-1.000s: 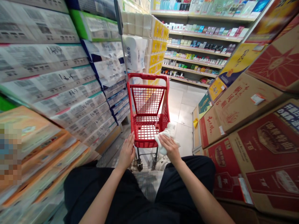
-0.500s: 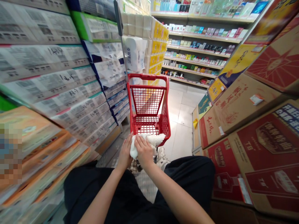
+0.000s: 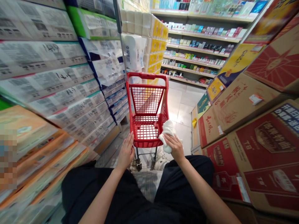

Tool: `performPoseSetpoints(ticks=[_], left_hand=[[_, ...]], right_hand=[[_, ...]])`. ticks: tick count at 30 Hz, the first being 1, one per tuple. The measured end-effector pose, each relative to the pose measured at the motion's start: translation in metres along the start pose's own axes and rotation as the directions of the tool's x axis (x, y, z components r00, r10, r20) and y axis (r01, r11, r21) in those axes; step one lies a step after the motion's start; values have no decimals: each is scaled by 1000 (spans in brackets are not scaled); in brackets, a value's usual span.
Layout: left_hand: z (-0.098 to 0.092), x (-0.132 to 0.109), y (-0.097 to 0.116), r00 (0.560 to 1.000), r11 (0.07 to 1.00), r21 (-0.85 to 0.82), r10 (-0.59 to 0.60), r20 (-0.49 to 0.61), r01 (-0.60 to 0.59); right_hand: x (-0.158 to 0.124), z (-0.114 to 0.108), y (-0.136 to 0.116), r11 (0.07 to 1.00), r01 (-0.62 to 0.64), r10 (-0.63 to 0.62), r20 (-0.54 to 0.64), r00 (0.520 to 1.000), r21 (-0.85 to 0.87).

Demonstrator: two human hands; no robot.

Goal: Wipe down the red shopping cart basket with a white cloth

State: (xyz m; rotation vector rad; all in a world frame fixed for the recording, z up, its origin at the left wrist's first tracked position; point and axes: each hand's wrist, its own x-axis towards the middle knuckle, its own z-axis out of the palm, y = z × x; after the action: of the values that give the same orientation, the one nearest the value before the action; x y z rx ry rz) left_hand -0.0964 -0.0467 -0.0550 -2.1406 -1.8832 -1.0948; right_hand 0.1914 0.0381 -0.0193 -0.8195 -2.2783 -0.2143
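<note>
A small red shopping cart (image 3: 147, 143) with a grid basket stands between my knees. My right hand (image 3: 174, 146) grips a white cloth (image 3: 167, 130) and presses it against the basket's near right corner. At the near left corner rests my left hand (image 3: 126, 151), its fingers stretched out along the rim and holding nothing. The basket's slatted floor shows, with nothing lying on it. Below it are the cart's metal legs and dark wheels (image 3: 138, 165).
Stacked paper packs (image 3: 70, 93) rise close on the left. Cardboard cartons (image 3: 263, 133) line the right side. Shelves of small boxed goods (image 3: 198, 45) stand across the far end, beyond a tiled floor (image 3: 181, 105). A grey-handled pole (image 3: 118, 23) leans behind the cart.
My right hand has slid the white cloth rightward from the middle of the cart's near rim to its right corner. My left hand has stayed at the left corner.
</note>
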Motion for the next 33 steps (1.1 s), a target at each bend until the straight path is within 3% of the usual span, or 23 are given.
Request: performPoseSetpoints(ticks=[3, 8, 11, 14, 21, 24, 28, 33], left_hand=[[2, -1, -1, 1000, 1000, -6, -3, -12, 3], [-3, -4, -2, 1000, 1000, -21, 12, 25, -11], [-8, -4, -3, 998, 999, -33, 28, 60, -26], [-7, -3, -2, 998, 1000, -11, 16, 54, -16], [0, 0, 0, 1000, 1000, 10, 5, 4, -5], [0, 1, 1, 1000, 1000, 4, 2, -1, -2], [0, 0, 2, 1000, 1000, -5, -20, 1, 20], [-3, -3, -1, 999, 1000, -28, -3, 33, 3]], right_hand=[[10, 22, -40, 995, -95, 93, -59, 994, -29], [43, 70, -121, 997, -69, 70, 16, 997, -32], [52, 77, -136, 998, -50, 51, 46, 998, -30], [43, 64, -114, 999, 36, -34, 55, 998, -25], [0, 2, 1, 992, 110, -108, 27, 994, -57], [-4, -3, 8, 995, 76, -76, 5, 997, -63], [6, 24, -44, 994, -68, 61, -77, 995, -85], [41, 70, -124, 996, -76, 76, 11, 997, -47]])
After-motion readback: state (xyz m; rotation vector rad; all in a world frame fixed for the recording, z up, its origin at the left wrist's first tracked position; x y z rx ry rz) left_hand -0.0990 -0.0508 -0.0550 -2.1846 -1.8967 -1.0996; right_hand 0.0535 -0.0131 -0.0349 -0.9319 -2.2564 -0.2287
